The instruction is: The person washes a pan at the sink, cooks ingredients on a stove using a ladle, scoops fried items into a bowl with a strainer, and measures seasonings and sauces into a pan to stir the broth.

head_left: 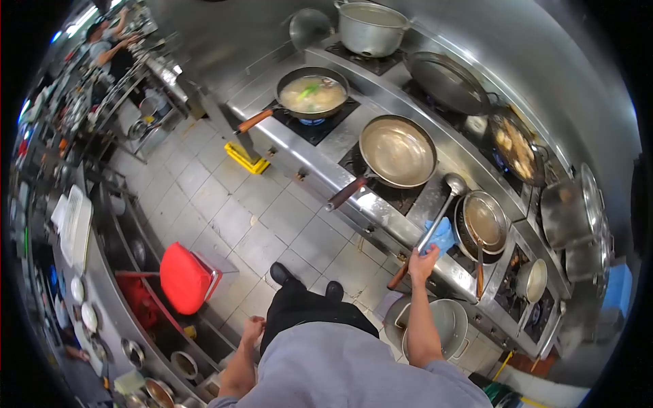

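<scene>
My right hand [423, 264] grips the handle end of a long metal ladle [439, 216], its bowl lying on the stove edge beside the pans. A blue cloth [441, 234] lies just by that hand, next to stacked pans [484, 223]. Down at my side, my left hand [254, 330] has its fingers curled in, with nothing visible in them. In front of me, a wide frying pan [398, 149] sits on a burner, only a shiny film showing inside. Farther left, a pan of pale broth with something green [313, 94] stands over a blue flame.
A large pot [371, 28] and a dark wok [447, 81] stand on the back row, near a pan of frying food [515, 146]. Big pots [454, 326] are low at my right. Behind me are a red stool [183, 277] and a counter [102, 272]. Another person [112, 51] works far left.
</scene>
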Demonstrator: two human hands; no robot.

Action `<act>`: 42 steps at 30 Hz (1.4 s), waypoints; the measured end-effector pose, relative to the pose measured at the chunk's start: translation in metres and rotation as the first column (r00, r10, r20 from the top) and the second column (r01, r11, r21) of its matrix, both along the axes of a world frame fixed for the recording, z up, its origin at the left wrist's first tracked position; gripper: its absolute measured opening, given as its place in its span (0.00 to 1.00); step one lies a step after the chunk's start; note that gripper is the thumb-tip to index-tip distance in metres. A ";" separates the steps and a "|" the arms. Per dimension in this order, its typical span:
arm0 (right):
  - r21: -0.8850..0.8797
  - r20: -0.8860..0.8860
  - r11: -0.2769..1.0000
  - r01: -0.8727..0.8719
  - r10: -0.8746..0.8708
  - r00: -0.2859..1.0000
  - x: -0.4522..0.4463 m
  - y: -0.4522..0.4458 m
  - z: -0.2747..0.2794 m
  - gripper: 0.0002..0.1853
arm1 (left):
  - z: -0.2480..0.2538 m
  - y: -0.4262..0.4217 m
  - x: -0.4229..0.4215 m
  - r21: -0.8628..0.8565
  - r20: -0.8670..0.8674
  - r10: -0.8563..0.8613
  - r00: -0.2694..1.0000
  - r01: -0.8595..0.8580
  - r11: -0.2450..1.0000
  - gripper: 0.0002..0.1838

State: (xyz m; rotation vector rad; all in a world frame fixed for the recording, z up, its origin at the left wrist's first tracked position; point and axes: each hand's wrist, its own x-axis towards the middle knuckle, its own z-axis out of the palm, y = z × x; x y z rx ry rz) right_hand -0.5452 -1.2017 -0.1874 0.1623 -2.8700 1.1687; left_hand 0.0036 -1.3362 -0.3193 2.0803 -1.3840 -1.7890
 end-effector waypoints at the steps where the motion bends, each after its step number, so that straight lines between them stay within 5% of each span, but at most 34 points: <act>1: -0.001 -0.039 1.000 -0.025 0.025 0.999 -0.002 0.005 -0.007 0.29 | 0.009 0.005 0.006 -0.004 -0.004 0.026 1.000 -0.026 1.000 0.12; 4: 0.042 -0.031 0.994 -0.101 0.102 0.994 -0.001 0.005 -0.006 0.30 | 0.022 0.015 0.029 -0.313 0.436 -0.019 0.900 0.171 0.934 0.15; 7: 0.110 0.115 0.983 -0.145 0.132 0.985 0.005 -0.003 0.004 0.32 | 0.048 0.025 0.020 -0.372 0.481 0.030 0.876 0.173 0.912 0.17; 11: -0.017 0.121 0.979 -0.205 0.206 0.971 -0.001 -0.011 -0.029 0.31 | 0.060 0.027 0.010 -0.291 0.403 0.003 0.915 0.125 0.949 0.16; 12: -0.115 0.373 0.990 -0.085 0.123 0.920 0.003 -0.017 -0.013 0.30 | 0.042 0.025 0.015 -0.247 0.397 -0.076 0.915 0.186 0.951 0.14; 13: -0.029 0.175 0.996 -0.084 0.088 0.981 -0.014 -0.011 -0.051 0.27 | 0.032 0.023 0.022 -0.202 0.388 -0.155 0.909 0.248 0.947 0.13; 15: -0.084 0.028 0.996 0.011 -0.009 1.000 0.001 -0.025 -0.019 0.22 | 0.027 0.012 0.034 -0.187 0.343 -0.155 0.927 0.229 0.955 0.13; 19: -0.077 -0.018 0.995 -0.063 0.062 0.998 0.033 -0.043 0.020 0.18 | 0.010 0.005 0.084 -0.194 0.081 0.044 0.996 -0.027 0.981 0.11; 22: -0.325 -0.205 0.908 -0.264 0.205 0.957 0.052 -0.056 0.002 0.15 | -0.008 0.005 0.137 -0.118 -0.014 0.215 0.976 -0.216 0.969 0.09; 25: -0.745 0.270 0.662 -0.087 0.417 0.868 0.136 -0.114 0.127 0.14 | -0.036 0.023 0.204 0.003 0.043 0.309 0.950 -0.310 0.951 0.09; 31: -0.543 0.248 0.730 -0.415 0.611 0.752 0.146 -0.207 0.201 0.15 | -0.033 0.017 0.269 0.091 0.206 0.225 0.952 -0.248 0.965 0.09; 33: -0.422 0.231 0.749 -0.511 0.634 0.738 0.124 -0.239 0.189 0.17 | -0.039 0.004 0.271 0.107 0.093 0.447 0.890 -0.455 0.884 0.08; 34: -0.419 0.232 0.755 -0.504 0.626 0.744 0.117 -0.253 0.189 0.17 | -0.036 -0.004 0.269 0.110 0.093 0.438 0.894 -0.446 0.888 0.08; 36: -0.117 0.204 0.814 -0.569 0.581 0.788 0.105 -0.282 0.191 0.27 | -0.027 -0.022 0.256 0.051 -0.008 0.382 0.924 -0.381 0.923 0.06; 42: 0.068 0.192 0.844 -0.532 0.512 0.837 0.053 -0.352 0.183 0.19 | -0.022 -0.074 0.214 0.027 -0.005 0.388 0.922 -0.388 0.921 0.03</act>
